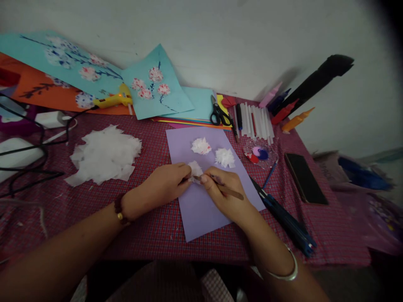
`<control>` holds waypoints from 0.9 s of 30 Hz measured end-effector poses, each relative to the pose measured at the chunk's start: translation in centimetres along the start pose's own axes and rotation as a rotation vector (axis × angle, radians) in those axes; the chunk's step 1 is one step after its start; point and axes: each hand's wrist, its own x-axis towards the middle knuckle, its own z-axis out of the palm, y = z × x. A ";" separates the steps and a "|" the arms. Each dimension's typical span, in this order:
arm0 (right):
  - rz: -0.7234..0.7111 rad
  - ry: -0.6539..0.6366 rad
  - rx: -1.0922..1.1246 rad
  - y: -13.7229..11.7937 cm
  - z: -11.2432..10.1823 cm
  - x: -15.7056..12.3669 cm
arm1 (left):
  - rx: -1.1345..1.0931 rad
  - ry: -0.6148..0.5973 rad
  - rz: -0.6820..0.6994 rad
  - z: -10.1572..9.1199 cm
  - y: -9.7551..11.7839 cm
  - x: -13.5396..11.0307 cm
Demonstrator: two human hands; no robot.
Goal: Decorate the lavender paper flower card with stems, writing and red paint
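Observation:
A purple sheet of paper [204, 214] lies before me with two ruffled white tufts [201, 146] [225, 157] on its upper half. One tuft carries small red marks. A third white tuft [195, 168] sits between my hands, partly covered by them. My left hand [170, 181] is closed at that tuft's left edge, its fingertips curled so that anything in them is hidden. Pinched in my right hand [225, 193] is a slim brown stick-like tool [232, 192], its tip pointing left at the tuft's lower edge; its exact kind is unclear.
White tissue-like pieces [105, 155] are heaped at left, near black cables and a yellow glue gun [115, 100]. Painted cards [157, 88] lean on the wall. Scissors [217, 113], white sticks [256, 121], a paint palette [258, 153], a blue-handled cutter [286, 218] and a phone [305, 178] lie right.

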 end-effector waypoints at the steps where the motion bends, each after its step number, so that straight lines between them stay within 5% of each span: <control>1: 0.000 0.000 -0.002 0.0 0.0 0.0 | -0.001 -0.003 -0.002 0.0 0.0 0.0; 27: -0.042 0.012 0.002 -0.1 0.2 0.0 | 0.003 0.001 0.002 0.4 -0.3 0.0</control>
